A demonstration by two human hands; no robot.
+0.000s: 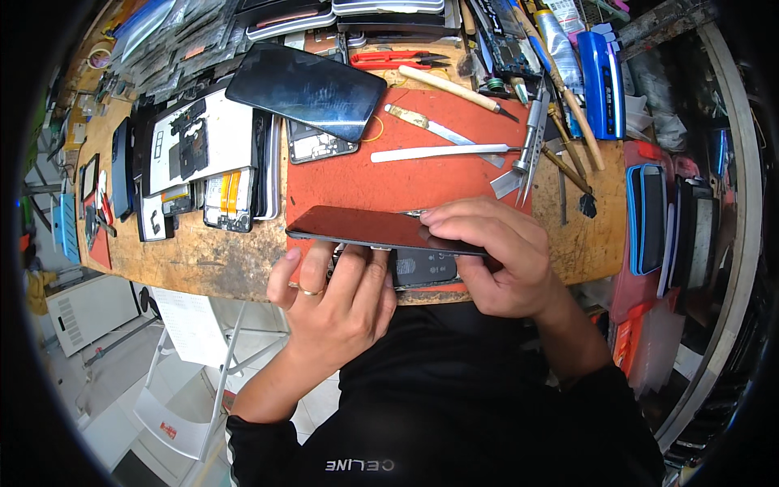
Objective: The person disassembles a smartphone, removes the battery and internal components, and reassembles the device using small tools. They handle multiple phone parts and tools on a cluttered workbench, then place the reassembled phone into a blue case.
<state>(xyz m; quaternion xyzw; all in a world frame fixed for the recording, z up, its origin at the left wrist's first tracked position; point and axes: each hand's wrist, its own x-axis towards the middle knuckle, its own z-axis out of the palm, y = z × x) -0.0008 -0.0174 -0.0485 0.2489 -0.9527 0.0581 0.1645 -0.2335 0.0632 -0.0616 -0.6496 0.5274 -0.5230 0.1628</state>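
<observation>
Head view: a worn wooden workbench (203, 260) carries opened phones (203, 154) at left, a red mat (406, 183) in the middle, and tweezers (531, 138) at right. Near the front edge, the left hand (337, 296) props the dark screen panel (365, 227) from below; the right hand (495, 256) grips its right end over the phone body (426, 268).

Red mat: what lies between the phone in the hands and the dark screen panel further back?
Head view: mostly bare red mat between the phone and the screen panel, apart from an opened phone body under that panel.
</observation>
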